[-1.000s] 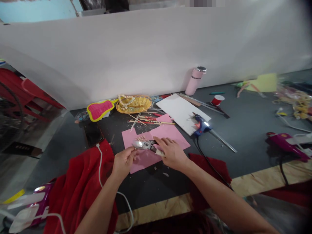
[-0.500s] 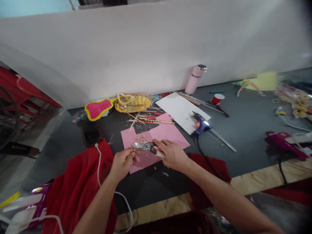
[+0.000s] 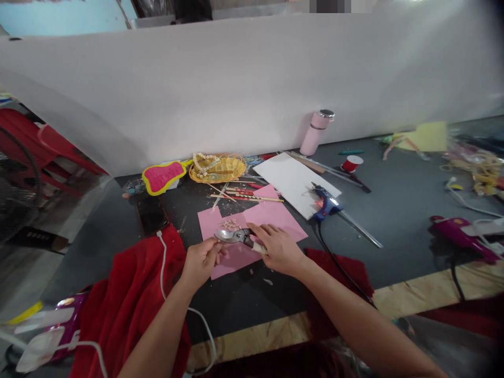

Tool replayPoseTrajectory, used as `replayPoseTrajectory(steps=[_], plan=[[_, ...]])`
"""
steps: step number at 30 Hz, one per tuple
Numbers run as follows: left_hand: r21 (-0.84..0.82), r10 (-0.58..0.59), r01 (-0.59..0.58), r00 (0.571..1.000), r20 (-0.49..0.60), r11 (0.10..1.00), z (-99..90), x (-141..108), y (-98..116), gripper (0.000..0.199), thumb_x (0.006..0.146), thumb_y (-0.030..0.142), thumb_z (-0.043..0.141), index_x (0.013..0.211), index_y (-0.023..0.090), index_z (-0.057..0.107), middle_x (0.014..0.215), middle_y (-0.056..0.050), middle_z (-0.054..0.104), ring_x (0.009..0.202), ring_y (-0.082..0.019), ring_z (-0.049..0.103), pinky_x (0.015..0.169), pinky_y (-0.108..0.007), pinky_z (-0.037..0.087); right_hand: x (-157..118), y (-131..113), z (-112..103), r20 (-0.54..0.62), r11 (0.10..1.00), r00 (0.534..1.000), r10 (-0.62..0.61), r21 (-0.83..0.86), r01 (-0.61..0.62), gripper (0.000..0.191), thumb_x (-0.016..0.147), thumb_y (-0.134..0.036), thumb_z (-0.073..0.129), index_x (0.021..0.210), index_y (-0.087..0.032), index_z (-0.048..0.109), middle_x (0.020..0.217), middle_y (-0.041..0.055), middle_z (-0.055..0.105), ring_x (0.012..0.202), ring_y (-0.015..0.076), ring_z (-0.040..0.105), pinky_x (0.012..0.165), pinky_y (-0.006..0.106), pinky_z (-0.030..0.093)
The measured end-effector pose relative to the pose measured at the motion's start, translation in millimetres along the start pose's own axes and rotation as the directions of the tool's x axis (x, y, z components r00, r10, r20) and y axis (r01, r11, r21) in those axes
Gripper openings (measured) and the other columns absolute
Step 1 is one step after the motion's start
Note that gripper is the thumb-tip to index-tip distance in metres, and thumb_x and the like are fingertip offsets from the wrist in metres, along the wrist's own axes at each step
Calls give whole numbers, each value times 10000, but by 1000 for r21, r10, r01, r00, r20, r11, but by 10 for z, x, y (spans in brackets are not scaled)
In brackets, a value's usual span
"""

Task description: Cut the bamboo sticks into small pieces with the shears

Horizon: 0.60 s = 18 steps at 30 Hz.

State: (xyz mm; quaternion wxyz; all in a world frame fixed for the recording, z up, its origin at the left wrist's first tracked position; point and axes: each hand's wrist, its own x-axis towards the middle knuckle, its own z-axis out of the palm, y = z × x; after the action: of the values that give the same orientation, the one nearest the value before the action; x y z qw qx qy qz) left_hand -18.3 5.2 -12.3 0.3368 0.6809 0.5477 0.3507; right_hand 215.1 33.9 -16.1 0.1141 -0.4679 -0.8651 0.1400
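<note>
Wrapped around the handles of a pair of pruning shears [image 3: 231, 236] is my right hand [image 3: 280, 249]; the metal blades point left. My left hand [image 3: 201, 258] is closed in a pinch right by the blade tips, on a thin pale stick of which only a tiny end shows; the fingers hide the rest. Both hands are over a pink sheet of paper [image 3: 271, 215]. Small pale cut pieces [image 3: 229, 224] lie in a loose pile on that sheet, just behind the blades.
Thin sticks [image 3: 240, 196], a wicker basket [image 3: 230, 167] and a pink-and-yellow paddle shape [image 3: 163, 177] lie beyond the paper. A white board [image 3: 291, 181], blue glue gun [image 3: 326, 203] and pink flask [image 3: 315, 134] are to the right. Left are a phone [image 3: 153, 215] and red cloth [image 3: 137, 283].
The view has shifted slightly, so the table things sit a little lower and further right. Both hands keep nearly the same pose at the shears.
</note>
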Motion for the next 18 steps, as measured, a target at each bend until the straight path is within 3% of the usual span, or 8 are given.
replayPoseTrajectory(steps=[8, 12, 18], plan=[[-64, -24, 28, 998, 51, 998, -12, -5, -12, 283, 898, 290, 422, 741, 150, 612, 636, -18, 682, 435, -83, 514, 454, -176, 406, -12, -12, -18, 44, 999, 999, 4, 35, -5, 602, 778, -189, 535, 1351, -199, 351, 1097, 98, 579, 990, 236, 529, 856, 332, 375], [-95, -40, 45, 998, 57, 994, -25, -7, -10, 288, 901, 315, 421, 774, 148, 619, 645, -18, 679, 430, -83, 502, 454, -181, 407, -28, -70, -62, 68, 999, 996, 53, -11, -52, 491, 820, -176, 483, 1300, -223, 394, 1018, 83, 601, 915, 216, 559, 797, 302, 380], [-76, -57, 57, 998, -7, 995, -7, -5, -43, 288, 892, 355, 455, 795, 155, 638, 644, -9, 672, 467, -92, 532, 488, -185, 415, -14, -72, -25, 63, 997, 995, 71, -11, -70, 500, 842, -229, 490, 1324, -220, 356, 1052, 84, 597, 927, 218, 562, 804, 304, 387]])
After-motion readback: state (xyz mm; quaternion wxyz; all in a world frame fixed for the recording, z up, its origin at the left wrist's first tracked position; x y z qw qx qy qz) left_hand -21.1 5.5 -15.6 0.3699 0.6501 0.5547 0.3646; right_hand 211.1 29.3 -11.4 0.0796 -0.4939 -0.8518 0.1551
